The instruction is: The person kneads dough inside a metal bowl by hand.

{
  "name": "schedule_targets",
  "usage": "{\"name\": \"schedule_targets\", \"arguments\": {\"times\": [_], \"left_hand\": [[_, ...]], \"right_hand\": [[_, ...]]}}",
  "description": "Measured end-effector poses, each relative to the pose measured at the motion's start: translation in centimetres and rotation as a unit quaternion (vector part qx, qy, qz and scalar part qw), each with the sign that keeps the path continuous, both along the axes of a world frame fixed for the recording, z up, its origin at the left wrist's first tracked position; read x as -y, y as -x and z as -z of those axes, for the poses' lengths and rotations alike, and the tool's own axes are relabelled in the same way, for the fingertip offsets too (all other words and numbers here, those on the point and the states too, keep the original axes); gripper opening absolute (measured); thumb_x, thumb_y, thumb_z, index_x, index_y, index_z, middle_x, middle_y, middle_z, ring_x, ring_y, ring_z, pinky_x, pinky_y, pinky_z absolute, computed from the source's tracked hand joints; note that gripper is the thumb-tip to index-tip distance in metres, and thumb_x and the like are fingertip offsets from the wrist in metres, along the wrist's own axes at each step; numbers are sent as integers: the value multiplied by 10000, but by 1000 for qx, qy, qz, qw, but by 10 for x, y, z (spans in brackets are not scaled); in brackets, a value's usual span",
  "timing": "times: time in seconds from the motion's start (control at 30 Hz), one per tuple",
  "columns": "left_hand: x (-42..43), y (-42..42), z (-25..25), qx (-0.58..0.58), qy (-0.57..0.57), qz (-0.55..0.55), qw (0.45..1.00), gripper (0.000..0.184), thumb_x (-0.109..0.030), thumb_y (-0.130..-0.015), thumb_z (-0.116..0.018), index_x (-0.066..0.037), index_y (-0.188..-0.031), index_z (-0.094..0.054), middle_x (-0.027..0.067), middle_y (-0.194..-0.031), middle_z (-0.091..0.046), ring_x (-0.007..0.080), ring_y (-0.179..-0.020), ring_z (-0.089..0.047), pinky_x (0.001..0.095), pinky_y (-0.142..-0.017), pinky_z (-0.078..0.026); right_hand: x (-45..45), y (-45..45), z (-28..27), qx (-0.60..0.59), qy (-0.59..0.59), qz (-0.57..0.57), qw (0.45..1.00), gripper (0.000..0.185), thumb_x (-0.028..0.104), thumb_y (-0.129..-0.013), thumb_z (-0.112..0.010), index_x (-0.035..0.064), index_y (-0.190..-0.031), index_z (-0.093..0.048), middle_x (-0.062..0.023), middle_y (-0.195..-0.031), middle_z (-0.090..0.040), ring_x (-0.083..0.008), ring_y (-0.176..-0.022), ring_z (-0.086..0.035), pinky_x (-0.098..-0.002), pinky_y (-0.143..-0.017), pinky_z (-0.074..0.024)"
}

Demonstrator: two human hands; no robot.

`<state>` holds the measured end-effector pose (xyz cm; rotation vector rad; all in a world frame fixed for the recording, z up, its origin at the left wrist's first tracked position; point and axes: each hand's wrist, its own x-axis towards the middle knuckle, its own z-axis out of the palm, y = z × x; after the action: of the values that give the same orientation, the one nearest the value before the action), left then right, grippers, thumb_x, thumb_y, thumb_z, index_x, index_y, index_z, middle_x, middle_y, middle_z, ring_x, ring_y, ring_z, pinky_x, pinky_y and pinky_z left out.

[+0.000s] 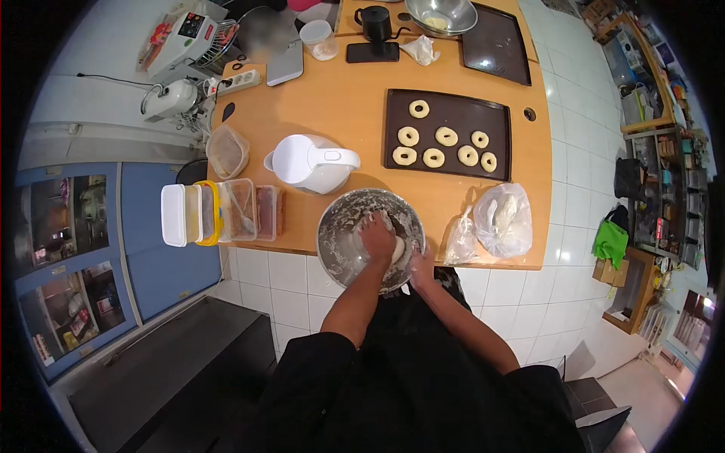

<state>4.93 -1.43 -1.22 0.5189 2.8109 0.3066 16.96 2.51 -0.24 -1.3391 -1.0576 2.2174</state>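
Observation:
A metal mixing bowl point(330, 251) sits at the front edge of the table, its inner wall smeared with flour and bits of dough. Inside it, my left hand point(376, 238) presses down into a pale lump of dough point(397, 249), its fingers closed on the dough and partly hidden by it. My right hand point(421, 266) grips the bowl's rim on the right side. Some fingers of that hand are hidden behind the bowl's wall. Flour shows on both hands.
Beyond the bowl is a dark baking tray point(453, 108) with several dough rings. A white electric kettle point(310, 162) and plastic containers point(240, 210) stand to the left. Plastic bags point(504, 223) lie right of the bowl. A second tray point(495, 45) and another metal bowl point(453, 23) are farther back.

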Motion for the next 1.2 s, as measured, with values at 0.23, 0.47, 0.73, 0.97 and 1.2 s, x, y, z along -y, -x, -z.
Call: {"name": "schedule_targets", "arguments": {"times": [0.23,0.47,0.73,0.97,1.2], "left_hand": [[1,24,16,-35,-47,64,996,511,-284,-712,-721,-88,-1130,-502,186,-1193,-540,357,-1152,-487,531,-938,-366],[8,31,21,-26,-215,37,976,366,-348,-820,-618,-55,-1033,-565,205,-1073,-596,390,-1061,-536,544,-913,-374],[25,36,-5,82,-243,102,961,425,-269,-873,-580,-93,-1259,-552,271,-1246,-536,439,-1167,-484,519,-975,-385],[45,-40,-23,0,-113,175,978,552,-239,-775,-647,-108,-1290,-497,221,-1267,-507,425,-1156,-495,556,-967,-397],[46,-39,-77,148,-18,146,978,546,-240,-702,-687,-95,-1215,-571,195,-1217,-534,365,-1132,-526,524,-923,-430]], "right_hand": [[-9,1,-28,107,-7,-60,992,284,132,-987,-503,-6,-1236,-499,-79,-1081,-594,-135,-934,-539,-291,-829,-460],[-8,12,-58,143,-96,-69,983,315,173,-997,-475,-35,-1233,-488,-141,-1103,-599,-209,-985,-562,-345,-888,-443],[-4,11,-33,187,-197,-90,958,342,202,-995,-474,-41,-1236,-490,-197,-1144,-599,-277,-1050,-567,-374,-922,-422],[6,18,-26,187,-242,-20,952,276,100,-950,-492,-46,-1175,-555,-187,-1056,-637,-275,-978,-607,-369,-878,-455],[4,13,-21,144,-274,-3,951,282,22,-911,-492,-50,-1175,-563,-171,-1018,-642,-244,-955,-608,-346,-877,-457]]}}
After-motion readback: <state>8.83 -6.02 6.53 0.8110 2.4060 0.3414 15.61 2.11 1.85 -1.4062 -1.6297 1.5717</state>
